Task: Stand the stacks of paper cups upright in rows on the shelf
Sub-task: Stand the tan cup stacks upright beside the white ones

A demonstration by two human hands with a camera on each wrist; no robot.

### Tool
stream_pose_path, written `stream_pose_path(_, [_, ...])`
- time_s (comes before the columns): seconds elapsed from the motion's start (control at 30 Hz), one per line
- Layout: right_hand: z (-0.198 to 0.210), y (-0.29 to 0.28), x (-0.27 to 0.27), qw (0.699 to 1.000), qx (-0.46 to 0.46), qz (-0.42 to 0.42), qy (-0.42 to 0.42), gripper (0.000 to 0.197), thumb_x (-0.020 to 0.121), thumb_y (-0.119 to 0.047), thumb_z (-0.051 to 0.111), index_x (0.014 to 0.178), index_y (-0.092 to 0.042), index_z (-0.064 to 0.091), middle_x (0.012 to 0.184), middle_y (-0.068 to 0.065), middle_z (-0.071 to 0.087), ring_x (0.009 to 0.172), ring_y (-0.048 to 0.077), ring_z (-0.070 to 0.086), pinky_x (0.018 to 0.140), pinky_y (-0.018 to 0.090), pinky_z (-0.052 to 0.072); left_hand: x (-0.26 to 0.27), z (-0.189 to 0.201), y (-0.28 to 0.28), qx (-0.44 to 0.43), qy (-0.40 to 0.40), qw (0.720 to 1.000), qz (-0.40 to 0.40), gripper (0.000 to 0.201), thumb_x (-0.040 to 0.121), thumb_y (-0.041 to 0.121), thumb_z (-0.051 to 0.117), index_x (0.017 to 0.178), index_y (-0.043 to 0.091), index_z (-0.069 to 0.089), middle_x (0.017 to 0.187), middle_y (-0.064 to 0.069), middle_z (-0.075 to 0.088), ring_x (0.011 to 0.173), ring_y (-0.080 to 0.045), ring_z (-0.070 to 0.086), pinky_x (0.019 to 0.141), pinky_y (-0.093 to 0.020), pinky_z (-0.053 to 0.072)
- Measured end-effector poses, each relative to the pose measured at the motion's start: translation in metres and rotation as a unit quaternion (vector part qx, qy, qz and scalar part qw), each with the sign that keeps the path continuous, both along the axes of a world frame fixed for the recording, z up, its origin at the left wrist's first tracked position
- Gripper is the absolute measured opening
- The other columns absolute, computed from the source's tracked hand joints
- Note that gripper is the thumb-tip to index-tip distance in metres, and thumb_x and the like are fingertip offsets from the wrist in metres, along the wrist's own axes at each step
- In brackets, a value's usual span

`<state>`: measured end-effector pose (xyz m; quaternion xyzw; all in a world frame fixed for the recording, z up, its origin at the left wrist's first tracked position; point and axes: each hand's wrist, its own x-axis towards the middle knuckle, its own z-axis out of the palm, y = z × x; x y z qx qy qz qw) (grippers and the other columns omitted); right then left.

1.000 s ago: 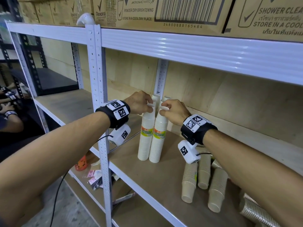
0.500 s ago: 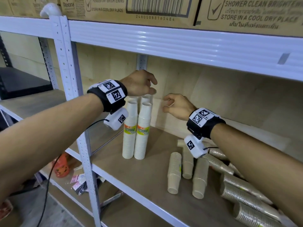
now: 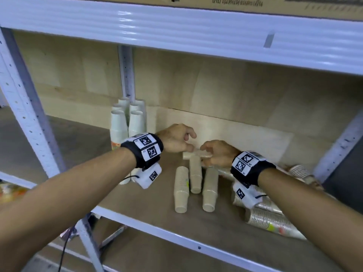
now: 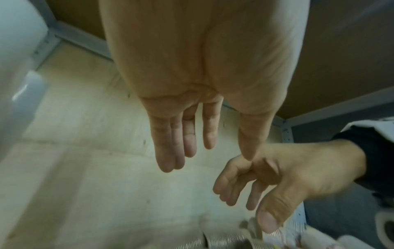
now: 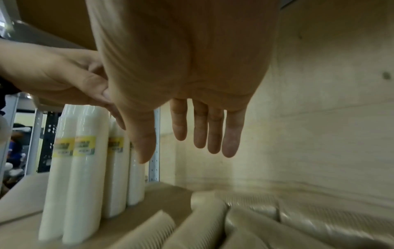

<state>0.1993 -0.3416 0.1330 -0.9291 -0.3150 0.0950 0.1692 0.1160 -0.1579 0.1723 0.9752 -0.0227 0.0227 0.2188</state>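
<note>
Lying on their sides on the shelf, the brown cup stacks sit below our hands, with the white stacks upright in rows at the back left by the rear post. Our left hand and right hand hover close together, fingers loose and holding nothing. Wrapped stacks lie heaped to the right.

Black wristbands bear checkered tags and white cameras.
</note>
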Motion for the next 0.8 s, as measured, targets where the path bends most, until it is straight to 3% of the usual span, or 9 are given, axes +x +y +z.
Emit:
stream_pose_path(0.1, [-0.024, -0.018, -0.01, 0.999, -0.024, 0.017, 0.025, 0.06, 0.071, -0.029, 0.08, 0.126, -0.023, 0.06, 0.123, -0.003, 0.06, 0.11, 0.016, 0.058, 0.093, 0.029, 0.048, -0.003, -0.037, -0.011, -0.003, 0.044, 0.999, 0.003, 0.056, 0.08, 0.044, 0.074, 0.13, 0.025, 0.056, 0.118, 0.004, 0.061, 0.105, -0.013, 0.057, 0.083, -0.026, 0.045])
stream_pose_path(0.2, [-0.044, -0.031, -0.019, 0.998, -0.041, 0.035, 0.026, 0.06, 0.075, -0.024, 0.077, 0.132, -0.021, 0.057, 0.128, -0.002, 0.056, 0.115, 0.015, 0.054, 0.089, 0.022, 0.041, -0.009, -0.07, -0.015, -0.005, 0.084, 0.996, 0.014, 0.059, 0.078, 0.042, 0.075, 0.131, 0.024, 0.055, 0.123, 0.006, 0.061, 0.112, -0.016, 0.058, 0.091, -0.029, 0.047])
stream_pose_path(0.33, [-0.066, -0.043, -0.022, 0.997, -0.052, 0.037, 0.04, 0.073, 0.07, -0.033, 0.076, 0.138, -0.024, 0.051, 0.135, 0.0, 0.05, 0.125, 0.017, 0.049, 0.098, 0.025, 0.038, -0.017, -0.098, -0.018, 0.014, 0.119, 0.992, 0.038, 0.07, 0.072, 0.054, 0.074, 0.132, 0.026, 0.053, 0.126, 0.004, 0.058, 0.115, -0.019, 0.057, 0.096, -0.037, 0.049])
stream_pose_path(0.43, [-0.072, -0.045, -0.028, 0.995, -0.085, 0.059, 0.013, 0.069, 0.077, -0.026, 0.075, 0.141, -0.023, 0.049, 0.137, 0.001, 0.046, 0.127, 0.017, 0.045, 0.103, 0.025, 0.035, -0.023, -0.11, -0.021, 0.035, 0.133, 0.989, 0.055, 0.081, 0.069, 0.059, 0.073, 0.139, 0.027, 0.047, 0.133, 0.005, 0.056, 0.119, -0.019, 0.055, 0.098, -0.036, 0.047])
stream_pose_path(0.5, [-0.075, -0.045, -0.03, 0.993, -0.102, 0.068, 0.0, 0.069, 0.077, -0.026, 0.075, 0.141, -0.024, 0.049, 0.138, 0.0, 0.048, 0.128, 0.018, 0.046, 0.107, 0.03, 0.036, -0.026, -0.116, -0.021, 0.036, 0.138, 0.988, 0.065, 0.082, 0.069, 0.058, 0.074, 0.139, 0.028, 0.044, 0.135, 0.004, 0.054, 0.119, -0.019, 0.054, 0.095, -0.033, 0.046])
stream_pose_path(0.67, [-0.083, -0.042, -0.034, 0.988, -0.124, 0.095, -0.013, 0.064, 0.068, -0.033, 0.078, 0.129, -0.032, 0.058, 0.125, -0.005, 0.05, 0.117, 0.019, 0.05, 0.098, 0.036, 0.042, -0.033, -0.126, -0.021, 0.047, 0.136, 0.987, 0.068, 0.083, 0.072, 0.054, 0.071, 0.144, 0.028, 0.039, 0.141, 0.002, 0.049, 0.122, -0.021, 0.052, 0.094, -0.033, 0.045])
stream_pose_path(0.8, [-0.09, -0.037, -0.035, 0.986, -0.129, 0.101, -0.032, 0.066, 0.067, -0.034, 0.078, 0.13, -0.033, 0.057, 0.128, -0.007, 0.047, 0.119, 0.017, 0.045, 0.1, 0.037, 0.04, -0.036, -0.127, -0.016, 0.067, 0.132, 0.987, 0.067, 0.078, 0.074, 0.047, 0.066, 0.145, 0.03, 0.037, 0.139, 0.0, 0.052, 0.12, -0.023, 0.054, 0.091, -0.034, 0.048])
